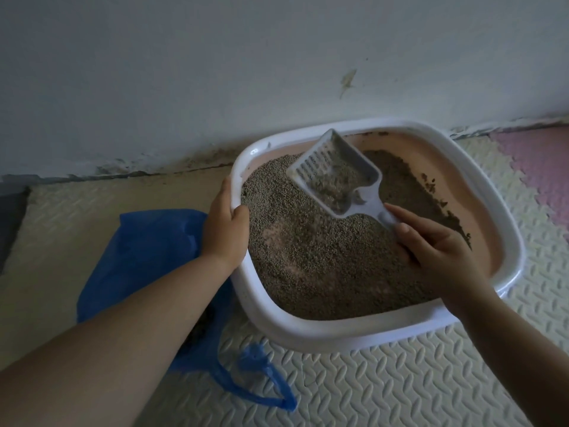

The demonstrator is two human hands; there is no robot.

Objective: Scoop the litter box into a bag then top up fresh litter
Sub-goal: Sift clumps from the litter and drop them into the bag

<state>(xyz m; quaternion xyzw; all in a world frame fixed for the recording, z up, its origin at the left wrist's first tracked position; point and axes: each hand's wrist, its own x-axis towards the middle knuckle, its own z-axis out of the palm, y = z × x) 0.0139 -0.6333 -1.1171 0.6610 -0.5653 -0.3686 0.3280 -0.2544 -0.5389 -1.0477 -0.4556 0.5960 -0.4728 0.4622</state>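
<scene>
A: Left grip (226, 229)?
B: Clamped on the box (308, 332), left rim. Fingers wrap the outside, thumb hooks over the edge to the inside.
A: Right grip (437, 251)?
B: Grasping the scoop (335, 177) by its handle, thumb on top, fingers under. Hand sits low over the litter (308, 260).
A: Scoop position?
B: Over the far half of the box, slotted end pointing to the wall (215, 72) and tipped up. Some litter lies in its bowl.
A: Litter spread?
B: Heaped to the left and near side. Right side shows the box's bare pink bottom, with a darker band of clumps stuck along it.
A: Bag (138, 257)?
B: Blue plastic, flat on the floor mat (385, 380), just left of the box, partly under the left forearm. One handle loop lies toward the camera. Contents: cannot tell.
A: Box placement?
B: On the floor mat, far edge near the wall. Pink tile (538, 167) to its right.
</scene>
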